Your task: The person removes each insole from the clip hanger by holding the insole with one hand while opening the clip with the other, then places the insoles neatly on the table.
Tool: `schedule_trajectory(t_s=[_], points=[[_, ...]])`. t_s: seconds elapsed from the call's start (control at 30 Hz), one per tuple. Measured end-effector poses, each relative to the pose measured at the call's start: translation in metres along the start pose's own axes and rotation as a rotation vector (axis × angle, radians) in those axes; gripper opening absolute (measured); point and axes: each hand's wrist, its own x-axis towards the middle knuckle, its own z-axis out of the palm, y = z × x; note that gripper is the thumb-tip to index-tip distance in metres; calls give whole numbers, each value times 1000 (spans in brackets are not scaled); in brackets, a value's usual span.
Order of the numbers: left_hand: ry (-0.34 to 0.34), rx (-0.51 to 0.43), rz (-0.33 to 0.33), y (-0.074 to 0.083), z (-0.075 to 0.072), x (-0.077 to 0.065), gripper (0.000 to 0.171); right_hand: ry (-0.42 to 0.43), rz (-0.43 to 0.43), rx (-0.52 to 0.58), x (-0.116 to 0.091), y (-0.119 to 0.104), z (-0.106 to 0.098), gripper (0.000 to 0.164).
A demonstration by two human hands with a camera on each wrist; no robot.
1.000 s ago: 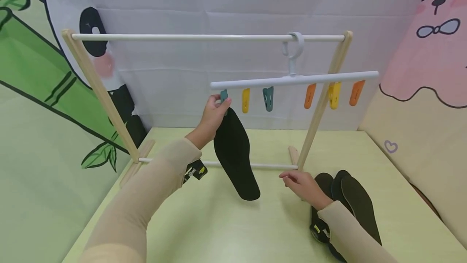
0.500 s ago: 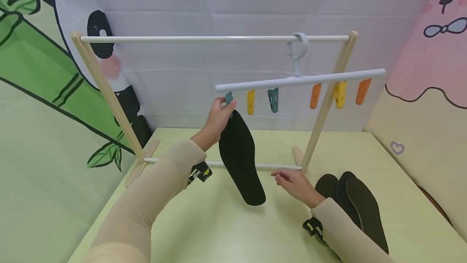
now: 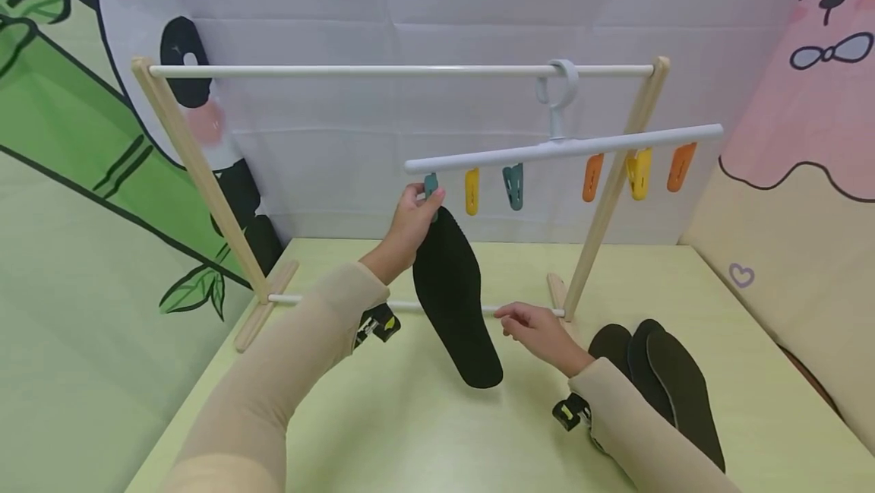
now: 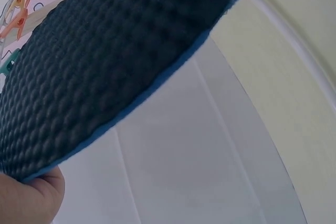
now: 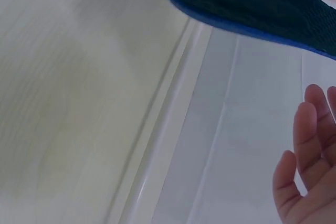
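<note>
In the head view a black insole [image 3: 454,303] hangs slanted, its upper tip at the lower end of a teal clothespin [image 3: 431,184]. My left hand [image 3: 405,227] pinches that clothespin, thumb across its front; the fingers behind are partly hidden. The clothespin hangs from the left end of a white hanger [image 3: 506,155], which tilts down to the left. In the left wrist view the insole's bumpy, blue-edged underside [image 4: 115,45] covers much of the frame. My right hand [image 3: 536,332] hovers right of the insole, holding nothing, fingers loosely bent.
The hanger hooks over the white top bar [image 3: 342,71] of a wooden rack. Yellow [image 3: 472,191], teal [image 3: 513,186] and orange [image 3: 592,177] clothespins hang along it. Several more insoles [image 3: 677,379] lie on the table [image 3: 383,440] at the right, partly behind my right forearm.
My right hand has moved left, closer to the hanging insole. My left hand keeps its place at the clothespin. The whole head view has shifted slightly.
</note>
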Motion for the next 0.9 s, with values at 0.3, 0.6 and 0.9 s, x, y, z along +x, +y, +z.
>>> schedule_trajectory(t_s=[0.3, 0.6, 0.9], points=[[0, -8, 8, 1, 2, 0, 45, -22, -8, 3, 10, -12, 7, 20], [3, 1, 1, -4, 5, -3, 45, -51, -26, 56, 16, -22, 14, 15], [5, 9, 29, -3, 2, -2, 42, -3, -23, 46, 21, -32, 16, 16]])
